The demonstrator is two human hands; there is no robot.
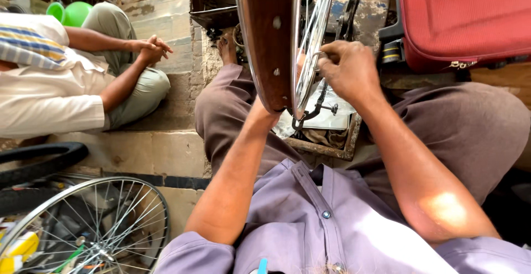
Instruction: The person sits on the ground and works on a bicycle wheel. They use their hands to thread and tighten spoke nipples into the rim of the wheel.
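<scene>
**A:** Right hand [349, 69] up at the shiny wheel rim [310, 41], fingers curled tight, pinching something at the rim's edge. Too small to tell whether spoke or nipple. Forearm angled up from the lower right, elbow bent by the purple shirt [332, 224].

**B:** And the left hand [264, 110]?

**A:** Mostly hidden behind the brown band [269, 36] on the rim's outer face. Wrist just under it, forearm straight up from the lap. Can't tell how far open or what's in the grip.

**B:** Where's the wheel sitting, then?

**A:** Upright between the knees, edge-on to the camera, running from the top of the view down to the lap. Under it a shallow tray [326, 141] of rags and paper, plus a bent metal tool [315, 110].

**B:** Counts?

**A:** Two wheels: the one in hand, and a second spoked wheel [88, 229] lying flat at lower left. One black tyre [38, 160] just above that one. One red suitcase [462, 19] top right. One other person [61, 80] sitting on the left, both of their hands clasped [150, 48] at the knee. Two green plastic things [71, 13] behind them.
</scene>
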